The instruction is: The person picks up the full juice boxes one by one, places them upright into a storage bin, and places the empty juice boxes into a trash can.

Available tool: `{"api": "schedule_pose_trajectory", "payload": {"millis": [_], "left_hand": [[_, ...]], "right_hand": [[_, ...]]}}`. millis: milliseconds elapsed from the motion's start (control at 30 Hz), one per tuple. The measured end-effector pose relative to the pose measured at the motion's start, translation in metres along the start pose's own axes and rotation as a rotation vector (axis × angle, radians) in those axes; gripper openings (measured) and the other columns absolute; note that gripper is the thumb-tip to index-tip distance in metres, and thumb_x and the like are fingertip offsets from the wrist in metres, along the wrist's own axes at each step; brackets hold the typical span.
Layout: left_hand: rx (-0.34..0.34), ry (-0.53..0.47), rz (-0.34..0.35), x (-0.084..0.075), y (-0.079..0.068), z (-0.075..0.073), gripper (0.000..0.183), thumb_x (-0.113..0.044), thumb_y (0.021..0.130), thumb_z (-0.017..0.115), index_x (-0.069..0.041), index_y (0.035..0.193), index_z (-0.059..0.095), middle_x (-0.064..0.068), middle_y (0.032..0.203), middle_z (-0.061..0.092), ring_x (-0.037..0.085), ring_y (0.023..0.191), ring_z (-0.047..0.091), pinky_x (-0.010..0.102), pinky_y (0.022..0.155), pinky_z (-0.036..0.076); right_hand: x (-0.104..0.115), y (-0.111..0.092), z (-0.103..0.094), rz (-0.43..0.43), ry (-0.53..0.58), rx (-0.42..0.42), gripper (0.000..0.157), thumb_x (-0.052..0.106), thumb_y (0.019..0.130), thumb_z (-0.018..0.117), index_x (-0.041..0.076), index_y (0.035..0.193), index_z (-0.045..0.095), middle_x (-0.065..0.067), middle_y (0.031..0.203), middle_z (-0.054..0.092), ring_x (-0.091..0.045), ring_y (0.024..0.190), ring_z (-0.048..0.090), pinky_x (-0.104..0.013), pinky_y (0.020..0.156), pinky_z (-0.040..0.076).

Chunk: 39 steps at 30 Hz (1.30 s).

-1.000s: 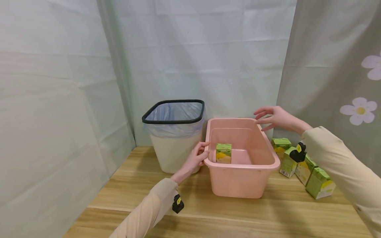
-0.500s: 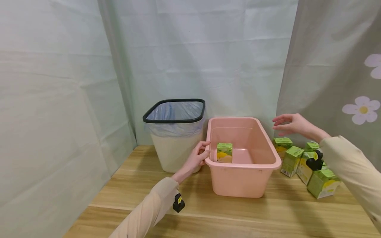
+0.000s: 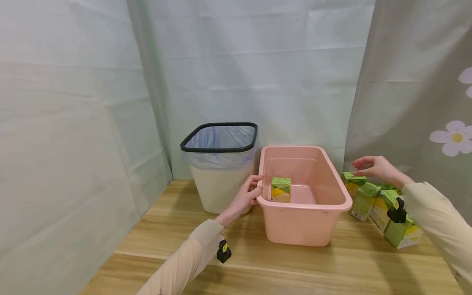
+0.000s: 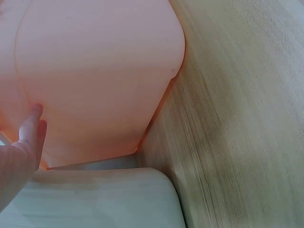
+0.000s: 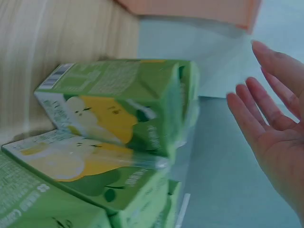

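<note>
A: How far along is your work at the wooden tabletop (image 3: pixel 166 221) looking?

B: You are showing one green carton (image 3: pixel 281 190) inside the pink tub (image 3: pixel 296 225), sitting toward its eight o'clock. At least four other cartons (image 3: pixel 363 201) are clustering outside, toward the tub's four o'clock. By our judgement, filling the tub is looking early, with most of the pack left.

A: And the white bin (image 3: pixel 217 188)?

B: It is standing between nine and ten o'clock of the tub. Its floor is hiding from view, so we are not telling what it holds.

A: Your hands?

B: Your left hand (image 3: pixel 246 194) is gripping the tub's rim at nine o'clock, forearm slanting up from seven. Your right hand (image 3: pixel 381 169) is hovering at three o'clock, over the rearmost carton (image 3: pixel 352 182), its forearm coming in from about five.

A: Is that right hand holding anything?

B: Nothing. In the right wrist view, your fingers are hanging loosely bent and spread, staying clear of every carton.
</note>
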State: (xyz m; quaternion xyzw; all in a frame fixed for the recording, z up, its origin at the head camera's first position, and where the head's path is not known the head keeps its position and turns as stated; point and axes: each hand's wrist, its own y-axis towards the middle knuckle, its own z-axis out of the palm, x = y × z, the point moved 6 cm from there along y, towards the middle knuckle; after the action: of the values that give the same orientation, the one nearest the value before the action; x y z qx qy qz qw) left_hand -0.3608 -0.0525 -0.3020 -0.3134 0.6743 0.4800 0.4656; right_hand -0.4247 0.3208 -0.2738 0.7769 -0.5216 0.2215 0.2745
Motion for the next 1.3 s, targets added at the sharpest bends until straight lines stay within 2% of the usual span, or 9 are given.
{"api": "schedule_pose_trajectory", "payload": {"millis": [233, 333, 433, 667, 833, 1133, 1300], "left_hand": [[0.003, 0.018, -0.002, -0.001, 0.001, 0.002, 0.038, -0.002, 0.091, 0.048, 0.006, 0.127, 0.04, 0.018, 0.095, 0.046, 0.012, 0.069, 0.043, 0.025, 0.053, 0.037], [-0.003, 0.036, -0.002, -0.001, 0.001, 0.002, 0.038, -0.002, 0.091, 0.049, 0.006, 0.127, 0.04, 0.012, 0.093, 0.047, 0.012, 0.069, 0.044, 0.025, 0.052, 0.037], [-0.009, 0.047, -0.002, 0.0, 0.0, 0.001, 0.037, -0.003, 0.091, 0.049, 0.005, 0.127, 0.041, 0.011, 0.093, 0.047, 0.01, 0.068, 0.044, 0.021, 0.051, 0.037], [0.0, 0.023, 0.009, 0.0, 0.0, 0.001, 0.037, 0.0, 0.09, 0.048, 0.008, 0.126, 0.04, 0.027, 0.098, 0.045, 0.008, 0.064, 0.042, 0.017, 0.046, 0.033], [0.005, 0.007, 0.009, -0.001, 0.0, 0.002, 0.038, 0.002, 0.09, 0.046, 0.008, 0.127, 0.039, 0.024, 0.096, 0.045, 0.011, 0.064, 0.041, 0.017, 0.046, 0.032], [0.002, 0.026, 0.011, -0.003, -0.001, 0.001, 0.037, 0.002, 0.091, 0.046, 0.008, 0.127, 0.038, 0.034, 0.103, 0.041, 0.01, 0.067, 0.043, 0.017, 0.047, 0.035], [0.011, 0.019, 0.0, -0.002, -0.001, 0.002, 0.037, 0.004, 0.091, 0.044, 0.008, 0.127, 0.037, 0.037, 0.105, 0.039, 0.01, 0.068, 0.042, 0.017, 0.048, 0.035]], "right_hand": [[-0.015, 0.006, 0.007, 0.038, -0.055, -0.001, 0.053, 0.021, 0.084, 0.066, -0.011, 0.121, 0.047, -0.033, 0.118, 0.045, -0.046, 0.103, 0.045, -0.053, 0.081, 0.039], [-0.02, 0.009, 0.01, 0.049, -0.071, 0.002, 0.053, 0.021, 0.083, 0.067, -0.011, 0.12, 0.047, -0.035, 0.119, 0.043, -0.049, 0.105, 0.041, -0.056, 0.082, 0.037], [-0.025, 0.012, 0.012, 0.057, -0.078, 0.007, 0.052, 0.019, 0.083, 0.066, -0.012, 0.12, 0.046, -0.036, 0.121, 0.04, -0.05, 0.107, 0.038, -0.058, 0.083, 0.035], [-0.035, 0.013, 0.015, 0.073, -0.072, 0.019, 0.056, 0.02, 0.083, 0.067, -0.013, 0.122, 0.044, -0.039, 0.124, 0.033, -0.055, 0.11, 0.029, -0.06, 0.085, 0.031], [-0.041, 0.015, 0.017, 0.092, -0.066, 0.041, 0.064, 0.023, 0.083, 0.066, -0.015, 0.125, 0.038, -0.041, 0.126, 0.028, -0.057, 0.111, 0.025, -0.061, 0.085, 0.029], [-0.042, 0.019, 0.022, 0.064, -0.054, 0.043, 0.066, 0.015, 0.083, 0.065, -0.023, 0.124, 0.03, -0.044, 0.123, 0.026, -0.057, 0.108, 0.029, -0.058, 0.086, 0.03], [-0.045, 0.02, 0.022, 0.058, -0.07, 0.022, 0.063, 0.008, 0.082, 0.066, -0.027, 0.12, 0.031, -0.045, 0.12, 0.029, -0.055, 0.108, 0.032, -0.056, 0.087, 0.031]]}}
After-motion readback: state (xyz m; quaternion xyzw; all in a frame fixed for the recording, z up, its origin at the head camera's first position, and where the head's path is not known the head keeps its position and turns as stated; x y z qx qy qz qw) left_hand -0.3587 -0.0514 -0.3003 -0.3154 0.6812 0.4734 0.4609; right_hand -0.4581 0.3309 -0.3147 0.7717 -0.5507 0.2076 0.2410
